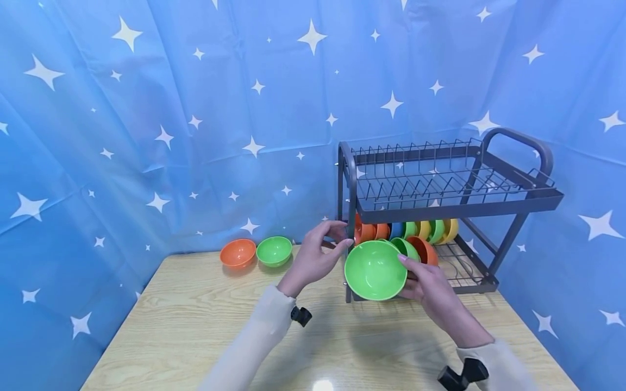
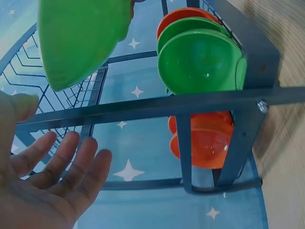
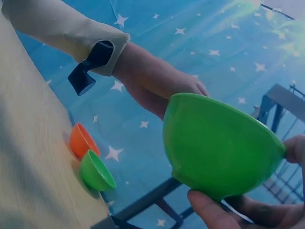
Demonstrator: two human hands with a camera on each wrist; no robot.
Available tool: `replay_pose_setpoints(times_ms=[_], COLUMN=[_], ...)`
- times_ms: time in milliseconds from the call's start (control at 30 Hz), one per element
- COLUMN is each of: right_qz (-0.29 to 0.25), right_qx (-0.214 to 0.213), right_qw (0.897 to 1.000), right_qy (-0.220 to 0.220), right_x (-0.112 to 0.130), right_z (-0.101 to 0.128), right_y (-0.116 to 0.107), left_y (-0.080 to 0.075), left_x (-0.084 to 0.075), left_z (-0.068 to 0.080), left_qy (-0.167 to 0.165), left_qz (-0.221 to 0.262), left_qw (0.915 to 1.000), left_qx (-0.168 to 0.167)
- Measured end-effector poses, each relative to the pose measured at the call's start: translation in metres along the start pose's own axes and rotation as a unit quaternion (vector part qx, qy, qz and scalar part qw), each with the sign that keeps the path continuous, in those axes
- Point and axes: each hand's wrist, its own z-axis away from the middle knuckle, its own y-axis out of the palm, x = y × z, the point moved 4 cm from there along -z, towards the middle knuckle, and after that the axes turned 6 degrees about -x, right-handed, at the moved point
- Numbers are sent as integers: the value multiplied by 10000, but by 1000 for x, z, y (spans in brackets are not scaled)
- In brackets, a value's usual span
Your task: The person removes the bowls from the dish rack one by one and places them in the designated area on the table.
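Observation:
A green bowl (image 1: 375,270) is held in front of the rack by my right hand (image 1: 432,290), thumb at the rim and fingers under its base. Its opening faces my head camera. My left hand (image 1: 318,255) is beside the rack's left post, fingers apart and loosely bent, holding nothing. In the left wrist view the bowl's underside (image 2: 83,40) hangs above the left fingers (image 2: 90,162), apart from them. The dark metal dish rack (image 1: 459,208) holds several coloured bowls on its lower shelf, with a green bowl (image 2: 200,62) and an orange bowl (image 2: 209,143) facing the left wrist camera.
An orange bowl (image 1: 238,253) and another green bowl (image 1: 274,251) stand upright on the wooden table (image 1: 195,320), left of the rack. The rack's upper tier has wire slots. A blue curtain (image 1: 195,136) with white stars hangs behind and at both sides.

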Motion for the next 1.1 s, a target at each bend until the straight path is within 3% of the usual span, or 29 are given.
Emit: replay_pose_setpoints(times_ms=[100, 267, 467, 700, 833, 1100], right_qz=[-142, -223, -253, -510, -508, -572], right_qx=[159, 287, 330, 731, 963, 1329], right_qw=[9997, 9989, 9979, 9947, 9927, 9879], right_qy=[111, 307, 500, 511, 525, 553], right_x=[-2, -3, -8, -14, -18, -20], right_z=[0, -1, -4, -2, 1, 4], right_y=[5, 13, 21, 28, 32, 37], left_y=[-8, -20, -25, -21, -22, -22], left_x=[-5, -23, -47, -64, -72, -77], left_z=[10, 30, 53, 77, 87, 97], left_qy=[225, 1030, 2156, 3026, 3343, 3738], left_qz=[-186, -700, -1095, -1442, -1753, -2011], left_qw=[9996, 9922, 9694, 9371, 9199, 8995], left_qx=[-26, 46, 424, 970, 1060, 1030])
